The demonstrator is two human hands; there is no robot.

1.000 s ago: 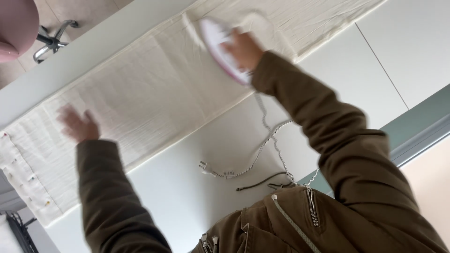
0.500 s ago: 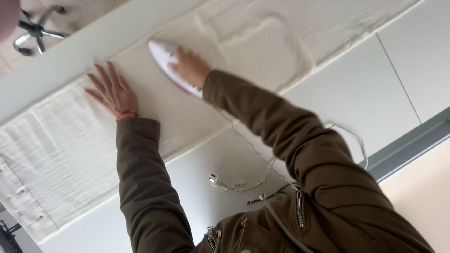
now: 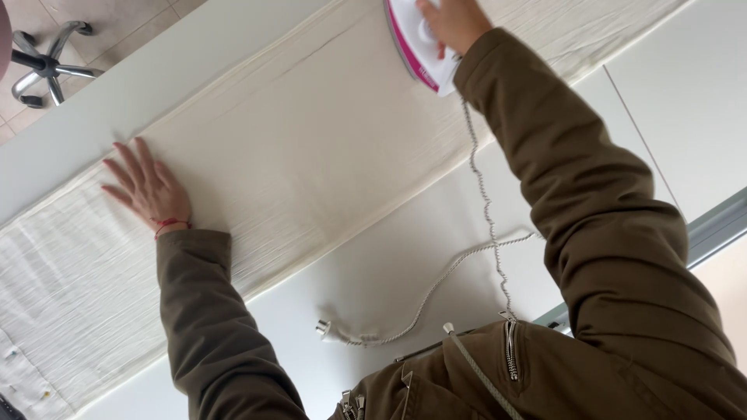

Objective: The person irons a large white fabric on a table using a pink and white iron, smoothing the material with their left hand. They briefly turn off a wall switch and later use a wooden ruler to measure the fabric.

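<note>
The top frame edge crops the iron [image 3: 420, 47] under the right hand [image 3: 455, 23].

Bright, even daylight, soft faint shadows, no glare; sharp focus, slight blur at frame edges.

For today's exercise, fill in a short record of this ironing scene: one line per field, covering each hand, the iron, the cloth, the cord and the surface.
Left hand: left hand lies flat, fingers spread, on the cloth, with a red band at the wrist.
Right hand: right hand grips the iron from above.
Iron: white and pink iron rests on the cloth at the top edge of the view.
Cloth: long cream cloth, smooth in the middle, crinkled toward the left end.
Cord: braided cord trails from the iron; its plug lies loose on the table.
Surface: white table.
</note>
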